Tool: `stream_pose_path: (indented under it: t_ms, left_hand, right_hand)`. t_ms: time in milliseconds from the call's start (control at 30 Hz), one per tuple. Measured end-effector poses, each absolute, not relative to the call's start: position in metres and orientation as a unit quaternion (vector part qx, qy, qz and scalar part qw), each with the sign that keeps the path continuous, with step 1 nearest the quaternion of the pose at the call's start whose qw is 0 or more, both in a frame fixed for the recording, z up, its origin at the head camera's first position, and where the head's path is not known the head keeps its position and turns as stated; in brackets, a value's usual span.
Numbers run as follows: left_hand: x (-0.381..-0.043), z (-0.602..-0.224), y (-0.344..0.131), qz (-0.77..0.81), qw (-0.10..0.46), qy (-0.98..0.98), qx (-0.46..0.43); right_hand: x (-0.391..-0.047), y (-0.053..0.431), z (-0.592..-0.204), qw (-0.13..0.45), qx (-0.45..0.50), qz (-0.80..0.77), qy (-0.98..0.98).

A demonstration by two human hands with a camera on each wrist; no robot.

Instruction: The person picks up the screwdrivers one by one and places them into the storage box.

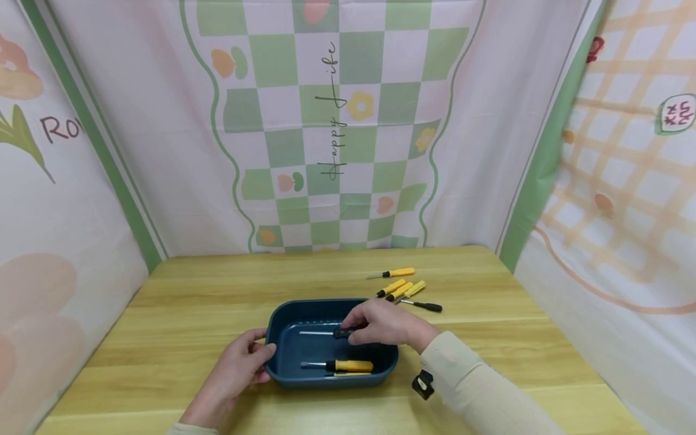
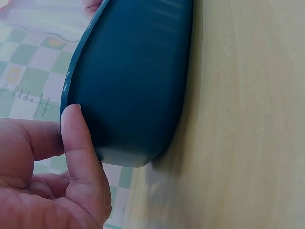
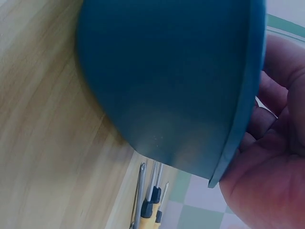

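A dark blue rectangular bin [image 1: 310, 383] stands on the table. My left hand [image 1: 241, 361] grips its left end, thumb on the rim; the left wrist view shows that thumb [image 2: 81, 138] against the wall. Over the bin's inside, my right hand [image 1: 385, 325] holds a black-handled screwdriver [image 1: 342, 333], its shaft pointing left. Beneath it in the bin lies a yellow-and-black screwdriver [image 1: 352, 366], with a thin yellow piece [image 1: 350, 374] partly hidden by the front wall. In the right wrist view, the bin wall [image 3: 167, 86] hides the held screwdriver and the fingertips.
Behind the bin, to the right, lie several loose screwdrivers: a yellow-handled screwdriver [image 1: 399, 272] farthest back, a cluster of yellow handles [image 1: 401, 291], and a black-handled one [image 1: 429, 307]. A small black device [image 1: 423, 384] sits by the right sleeve. Patterned curtains [image 1: 337, 121] hang behind the table.
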State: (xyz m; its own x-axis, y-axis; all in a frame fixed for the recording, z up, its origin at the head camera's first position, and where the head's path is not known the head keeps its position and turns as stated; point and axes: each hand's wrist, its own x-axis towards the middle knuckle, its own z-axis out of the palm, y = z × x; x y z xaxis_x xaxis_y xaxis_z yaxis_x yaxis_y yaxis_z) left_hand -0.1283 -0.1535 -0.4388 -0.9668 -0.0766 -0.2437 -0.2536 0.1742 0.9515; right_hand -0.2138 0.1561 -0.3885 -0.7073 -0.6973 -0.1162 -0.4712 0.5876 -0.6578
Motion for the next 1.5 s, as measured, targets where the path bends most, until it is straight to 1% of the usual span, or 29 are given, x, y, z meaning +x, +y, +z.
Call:
stream_pose_path:
  t_ms: [833,1500]
  left_hand:
    - [-0.129,-0.439,-0.156,0.644,0.072,0.755,-0.104]
    - [-0.131,-0.441,-0.157,0.642,0.076,0.756,-0.104]
  right_hand:
    - [-0.212,0.146,-0.398,0.174,-0.326,-0.287,0.884]
    - [-0.211,0.145,-0.397,0.174,-0.325,-0.296,0.881]
